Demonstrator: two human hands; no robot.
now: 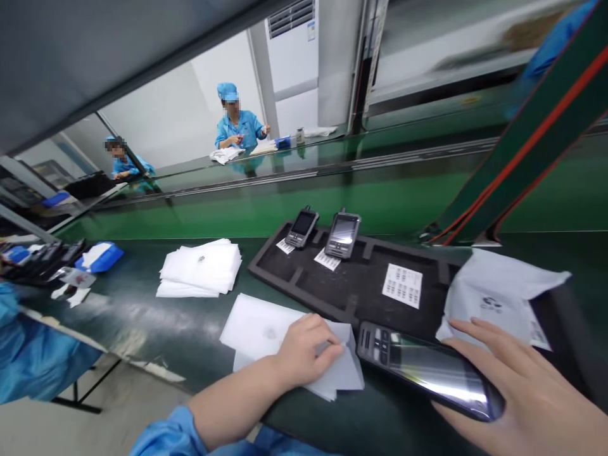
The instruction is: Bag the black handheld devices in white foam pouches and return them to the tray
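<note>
**Right hand (pixel 527 392) spread over a black handheld terminal (pixel 427 373), left hand (pixel 304 351) pinching a folded white sheet (pixel 259 329)**

Long dark green bench (pixel 118 323) running across the whole view, with two co-workers in blue gowns and caps (pixel 240 123) well beyond it, past a glossy green frame. Black foam tray (pixel 361 297) on the bench just past the hands, its cut recesses apparently there to keep each device separate and protected. Two more handheld terminals (pixel 342 234) sitting in it with screens up, near small barcode slips (pixel 327 259). Printed label card (pixel 403 286) lying flat further right, and a printed white pouch (pixel 494 297) over the tray's right end. Squared stack of white sheets (pixel 199 269) left of the tray, seemingly kept neat for lifting singly. Blue pack (pixel 99 256) at the far left, beside dark clutter.

Grip of the left hand closed, thumb and fingers pressed together on the sheet's fold, with a blue sleeve (pixel 166 437) behind the wrist. Grip of the right hand open, fingers splayed across the terminal, likely steadying it flat on the bench, with fingertips near the pouch.
</note>
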